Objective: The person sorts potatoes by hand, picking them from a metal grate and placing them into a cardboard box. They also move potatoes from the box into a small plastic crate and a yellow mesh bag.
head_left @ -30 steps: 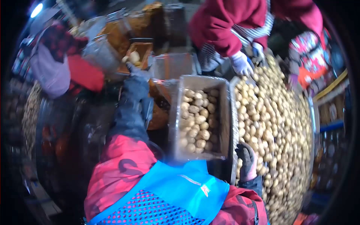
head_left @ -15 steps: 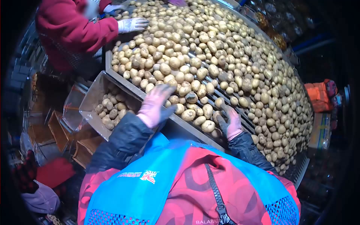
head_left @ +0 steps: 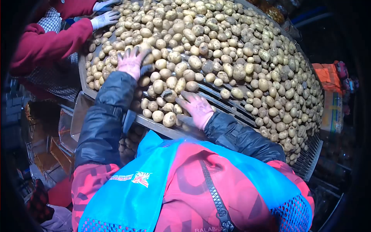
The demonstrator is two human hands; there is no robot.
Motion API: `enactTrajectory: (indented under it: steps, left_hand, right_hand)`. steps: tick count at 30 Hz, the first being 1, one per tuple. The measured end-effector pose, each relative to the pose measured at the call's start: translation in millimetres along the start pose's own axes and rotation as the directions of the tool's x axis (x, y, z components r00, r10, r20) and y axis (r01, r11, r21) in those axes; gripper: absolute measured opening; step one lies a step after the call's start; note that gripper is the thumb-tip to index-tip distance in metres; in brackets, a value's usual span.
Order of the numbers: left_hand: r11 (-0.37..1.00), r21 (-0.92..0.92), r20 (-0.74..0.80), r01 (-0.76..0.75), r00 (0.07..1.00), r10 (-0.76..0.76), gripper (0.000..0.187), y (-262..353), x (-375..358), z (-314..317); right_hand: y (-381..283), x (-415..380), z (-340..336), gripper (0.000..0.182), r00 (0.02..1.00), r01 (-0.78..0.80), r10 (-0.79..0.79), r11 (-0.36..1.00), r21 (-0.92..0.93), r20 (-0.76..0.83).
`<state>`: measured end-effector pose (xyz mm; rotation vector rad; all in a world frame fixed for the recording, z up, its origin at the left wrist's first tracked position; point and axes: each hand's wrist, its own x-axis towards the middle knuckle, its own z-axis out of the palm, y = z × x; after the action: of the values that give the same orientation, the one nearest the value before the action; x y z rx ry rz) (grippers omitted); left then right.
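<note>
My left hand (head_left: 132,63), in a pink glove with dark fingertips, lies spread on the heaped potatoes (head_left: 194,62) left of the middle. Its fingers point away from me and touch several of them. Nearer the front edge, my right hand (head_left: 198,109) wears a matching glove. Its fingers are apart and reach left against a small group of potatoes, with the thumb partly hidden. One potato with a dark patch (head_left: 169,95) lies just left of the right fingertips. Neither hand grips a potato.
Dark metal slats (head_left: 228,104) show between the potatoes right of centre. The table's raised rim (head_left: 156,127) runs before me. At upper left, another person's white-gloved hand (head_left: 105,20) touches the heap. Cardboard boxes (head_left: 62,154) stand at lower left; an orange bag (head_left: 327,78) is at far right.
My left hand has moved from the rim farther onto the heap. My right hand has shifted left across the slats. The view has shifted, and the bin of potatoes at left is now mostly hidden.
</note>
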<state>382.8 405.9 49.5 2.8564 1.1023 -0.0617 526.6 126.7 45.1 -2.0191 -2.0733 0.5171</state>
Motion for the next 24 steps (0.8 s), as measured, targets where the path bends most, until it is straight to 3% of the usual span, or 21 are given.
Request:
enactTrajectory:
  steps: [3, 4, 5, 6, 7, 8, 10, 12, 14, 17, 20, 23, 24]
  left_hand:
    - [0.978, -0.125, -0.039, 0.169, 0.984, -0.175, 0.068, -7.9, 24.5, -1.9]
    - [0.98, -0.102, -0.2, 0.173, 0.961, -0.191, 0.065, -5.5, 23.5, 0.7]
    - [0.99, -0.125, -0.307, 0.07, 0.946, -0.106, 0.059, -3.7, 23.0, 1.8]
    - [0.99, -0.134, -0.411, -0.039, 0.912, -0.02, 0.054, -1.6, 20.9, 1.0]
    - [0.963, -0.189, -0.397, -0.192, 0.912, 0.104, 0.048, 8.5, 19.2, -2.7]
    - [0.911, -0.242, -0.394, -0.334, 0.892, 0.223, 0.042, 24.5, 19.6, -8.6]
    - [0.877, -0.184, -0.258, -0.443, 0.883, 0.392, 0.041, 57.9, 20.9, -18.2]
    - [0.905, -0.182, 0.074, -0.384, 0.913, 0.402, 0.054, 93.5, 28.9, -31.3]
    - [0.913, -0.107, 0.147, -0.395, 0.902, 0.407, 0.057, 112.0, 46.2, -15.5]
    - [0.949, 0.023, 0.087, -0.316, 0.946, 0.313, 0.046, 127.3, 72.5, 14.3]
    - [0.945, 0.102, 0.133, -0.312, 0.945, 0.298, 0.037, 138.0, 94.7, 20.3]
    - [0.924, 0.178, 0.131, -0.338, 0.939, 0.318, 0.024, 145.7, 102.0, 22.9]
    - [0.92, 0.195, 0.143, -0.339, 0.938, 0.316, 0.024, 147.9, 109.8, 26.9]
  right_hand:
    - [11.8, 9.5, -22.6, 0.048, 0.987, 0.049, -0.031, 0.992, 0.113, -0.159]
    - [22.3, 13.1, -29.3, 0.04, 0.97, 0.047, -0.003, 0.983, 0.177, -0.243]
    - [41.2, 19.4, -30.2, 0.029, 0.872, 0.116, -0.043, 0.986, 0.12, -0.487]
    - [51.0, 27.5, -51.5, 0.023, 0.889, 0.025, 0.052, 0.987, 0.161, -0.455]
    - [65.6, 39.4, -54.9, 0.019, 0.873, -0.092, 0.122, 0.992, 0.086, -0.473]
    - [81.8, 55.1, -59.0, 0.027, 0.915, -0.244, 0.217, 0.969, -0.036, -0.34]
    - [108.1, 84.2, -51.3, 0.037, 0.941, -0.338, 0.321, 0.914, -0.223, -0.109]
    - [106.4, 100.8, -47.6, 0.04, 0.91, -0.401, 0.413, 0.861, -0.313, -0.029]
    - [106.5, 112.3, -47.8, 0.034, 0.891, -0.424, 0.453, 0.837, -0.347, 0.004]
    - [103.9, 104.5, -44.3, 0.028, 0.87, -0.481, 0.487, 0.811, -0.333, -0.07]
    - [87.0, 74.8, -47.4, 0.024, 0.842, -0.505, 0.536, 0.822, -0.262, 0.057]
    - [78.1, 35.4, -42.4, 0.019, 0.91, -0.396, 0.413, 0.893, -0.212, 0.039]
    - [75.1, 28.2, -46.0, 0.02, 0.894, -0.414, 0.429, 0.902, -0.123, 0.131]
